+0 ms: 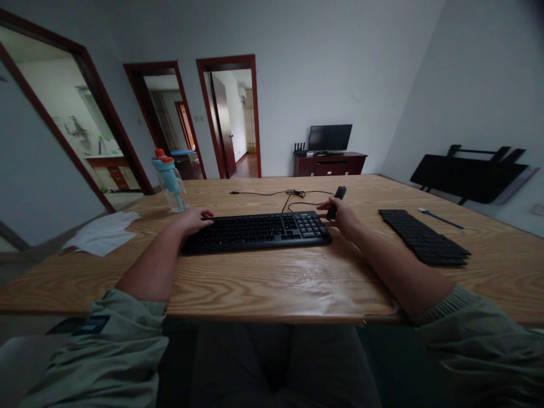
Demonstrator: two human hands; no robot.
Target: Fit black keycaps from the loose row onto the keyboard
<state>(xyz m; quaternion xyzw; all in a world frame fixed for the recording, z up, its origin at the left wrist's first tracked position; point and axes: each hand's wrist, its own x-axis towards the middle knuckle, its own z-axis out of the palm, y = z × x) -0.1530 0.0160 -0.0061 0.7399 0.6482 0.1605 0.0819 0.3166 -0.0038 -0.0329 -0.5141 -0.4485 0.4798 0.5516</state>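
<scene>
A black wired keyboard lies flat in front of me on the wooden table. My left hand grips its left end, with the fingers curled over the back corner. Beside the number pad, my right hand holds a small black oblong block upright between thumb and fingers. What kind of thing this block is cannot be made out. Behind the keyboard, its cable lies partly bundled and ends in a plug at the left.
At left stand a clear bottle with a blue and red lid and crumpled white tissues. To the right lie a dark ridged stack of strips and a blue-handled brush. The wooden table's front edge is near my lap.
</scene>
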